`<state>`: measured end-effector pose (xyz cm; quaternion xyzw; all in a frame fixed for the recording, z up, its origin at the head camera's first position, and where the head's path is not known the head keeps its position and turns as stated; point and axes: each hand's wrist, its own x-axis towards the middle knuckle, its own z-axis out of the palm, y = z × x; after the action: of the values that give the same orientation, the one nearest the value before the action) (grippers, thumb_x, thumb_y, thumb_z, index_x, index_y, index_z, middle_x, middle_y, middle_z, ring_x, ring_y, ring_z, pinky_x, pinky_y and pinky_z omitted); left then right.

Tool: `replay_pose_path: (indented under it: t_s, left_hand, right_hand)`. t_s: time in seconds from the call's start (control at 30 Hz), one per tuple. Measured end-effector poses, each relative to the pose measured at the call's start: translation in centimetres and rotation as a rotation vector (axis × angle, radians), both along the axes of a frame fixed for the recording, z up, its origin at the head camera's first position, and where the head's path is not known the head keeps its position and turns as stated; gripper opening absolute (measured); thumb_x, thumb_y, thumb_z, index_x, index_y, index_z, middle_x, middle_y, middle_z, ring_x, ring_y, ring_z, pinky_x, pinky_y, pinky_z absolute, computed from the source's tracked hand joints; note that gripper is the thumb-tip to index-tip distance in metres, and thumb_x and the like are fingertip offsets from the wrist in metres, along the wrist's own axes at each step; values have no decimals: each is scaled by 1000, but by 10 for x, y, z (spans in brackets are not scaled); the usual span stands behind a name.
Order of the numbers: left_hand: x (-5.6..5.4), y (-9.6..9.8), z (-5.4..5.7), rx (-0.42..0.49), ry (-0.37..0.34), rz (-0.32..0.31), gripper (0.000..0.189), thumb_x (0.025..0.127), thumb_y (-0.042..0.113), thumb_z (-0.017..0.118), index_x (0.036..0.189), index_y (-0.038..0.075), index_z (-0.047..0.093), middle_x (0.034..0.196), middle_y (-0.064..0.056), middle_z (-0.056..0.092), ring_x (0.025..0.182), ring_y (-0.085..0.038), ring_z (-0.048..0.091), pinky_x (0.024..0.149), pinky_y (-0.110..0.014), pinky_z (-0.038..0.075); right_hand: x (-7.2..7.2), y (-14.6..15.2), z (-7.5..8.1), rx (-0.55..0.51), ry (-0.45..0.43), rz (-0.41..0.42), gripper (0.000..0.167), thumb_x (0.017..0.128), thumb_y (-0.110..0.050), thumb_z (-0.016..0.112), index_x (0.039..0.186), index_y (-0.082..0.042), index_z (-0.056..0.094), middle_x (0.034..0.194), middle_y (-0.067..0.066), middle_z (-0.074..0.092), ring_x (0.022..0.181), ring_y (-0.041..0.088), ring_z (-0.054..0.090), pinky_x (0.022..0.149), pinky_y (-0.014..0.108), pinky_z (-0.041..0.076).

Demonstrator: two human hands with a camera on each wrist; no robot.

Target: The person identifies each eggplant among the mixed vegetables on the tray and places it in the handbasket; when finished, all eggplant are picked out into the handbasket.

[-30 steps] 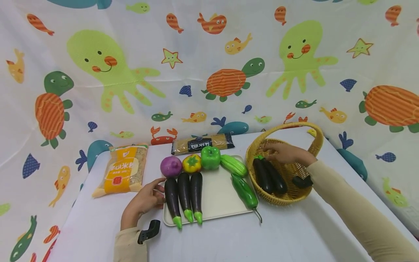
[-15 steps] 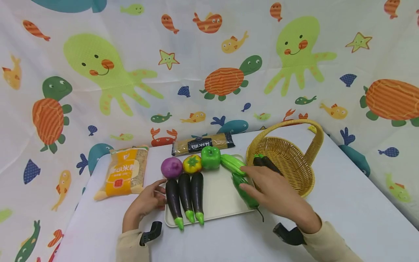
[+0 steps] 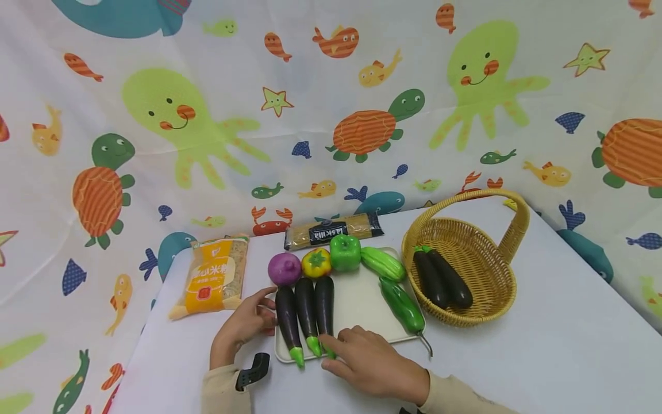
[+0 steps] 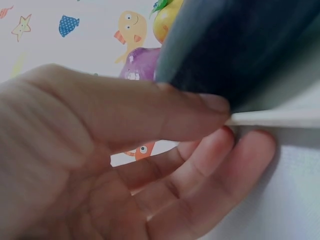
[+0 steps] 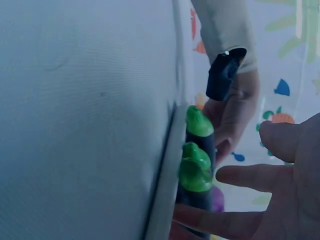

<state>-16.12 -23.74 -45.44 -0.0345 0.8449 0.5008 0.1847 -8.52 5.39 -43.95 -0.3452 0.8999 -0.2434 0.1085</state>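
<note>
My left hand (image 3: 245,322) pinches the left rim of the cream tray (image 3: 359,307); in the left wrist view the thumb lies above the tray edge (image 4: 285,119), fingertips below it. Three dark eggplants (image 3: 307,310) lie side by side on the tray, green stem ends over its front rim. My right hand (image 3: 369,362) is over the front rim, fingers spread, with fingertips at the stem end of the rightmost eggplant (image 3: 324,302). The right wrist view shows the green stem ends (image 5: 196,175) close beside those fingers. Two more eggplants (image 3: 434,282) lie in the wicker basket (image 3: 460,233).
Along the tray's back sit a purple onion (image 3: 284,269), a yellow-red pepper (image 3: 316,263), a green bell pepper (image 3: 345,253) and a ridged green gourd (image 3: 383,263). A green chili (image 3: 403,307) lies at right. Behind are a pasta pack (image 3: 333,231) and an orange food bag (image 3: 212,276).
My right hand has left the basket, where two eggplants lie, and moved left across the tray to the stem ends of the eggplants there. The left hand stays at the tray's rim.
</note>
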Motion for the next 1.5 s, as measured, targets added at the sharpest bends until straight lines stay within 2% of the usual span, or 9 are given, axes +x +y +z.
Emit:
replay_pose_path:
  t_s: [0.2, 0.33, 0.43, 0.6, 0.77, 0.93, 1.1, 1.23, 1.5]
  left_hand:
    - [3, -2, 1, -12, 3, 5, 74, 83, -13, 69, 151, 3, 45, 115, -15, 57, 87, -25, 59, 75, -38, 62]
    - [3, -2, 3, -1, -5, 4, 74, 83, -13, 70, 151, 3, 44, 115, -16, 57, 88, -25, 59, 76, -38, 62]
    - [3, -2, 3, 7, -6, 7, 75, 83, -13, 69, 151, 3, 44, 115, -16, 57, 88, -25, 60, 75, -38, 62]
    - [2, -2, 2, 7, 0, 10, 74, 83, -13, 68, 151, 3, 44, 115, -16, 57, 87, -25, 60, 75, -38, 62]
    - [2, -2, 2, 8, -2, 0, 75, 83, -13, 68, 152, 3, 43, 115, -16, 56, 87, -25, 60, 76, -38, 62]
    - [2, -2, 3, 2, -4, -4, 75, 83, -12, 69, 152, 3, 43, 117, -17, 56, 88, -25, 60, 76, -38, 62]
    - [1, -2, 4, 2, -5, -4, 75, 83, -13, 67, 152, 3, 42, 117, -17, 56, 88, -26, 60, 77, -38, 62]
    - [1, -1, 3, 8, -11, 3, 75, 83, -14, 66, 152, 3, 42, 116, -18, 56, 87, -26, 60, 77, -38, 62]
    - [2, 1, 1, 9, -15, 4, 75, 83, -14, 66, 152, 3, 43, 116, -17, 56, 87, -26, 60, 77, -38, 62]
  right_hand:
    - [0, -2, -6, -20, 66, 15, 41, 106, -42, 51, 137, -19, 63, 111, -1, 66, 96, 14, 59, 73, 29, 51]
    - [-3, 1, 0, -24, 91, -46, 24, 102, -34, 60, 119, -18, 66, 89, -5, 60, 78, 10, 54, 57, 26, 44]
    - [-6, 4, 3, -14, 163, -88, 12, 98, -26, 68, 103, -18, 61, 74, -5, 54, 65, 10, 50, 47, 26, 35]
    - [-13, 12, 5, 2, 263, -117, 18, 92, -12, 73, 91, -15, 55, 65, 0, 54, 56, 15, 53, 41, 27, 32]
    - [-21, 23, 14, -24, 166, -173, 25, 89, -15, 78, 96, -13, 54, 66, -5, 49, 57, 12, 48, 44, 28, 33]
    - [-34, 34, 23, -98, 94, -272, 25, 88, -19, 80, 107, -10, 66, 74, -7, 55, 65, 9, 47, 54, 29, 40]
    - [-46, 43, 24, -226, 68, -318, 17, 88, -10, 78, 105, -9, 74, 92, -2, 67, 77, 11, 54, 67, 29, 46]
    - [-51, 46, 22, -324, 61, -336, 22, 87, 0, 75, 108, -7, 74, 101, 3, 70, 81, 12, 56, 70, 28, 49]
    - [-55, 45, 14, -408, 49, -390, 23, 85, 2, 76, 105, -9, 73, 92, 1, 68, 77, 11, 56, 66, 26, 49]
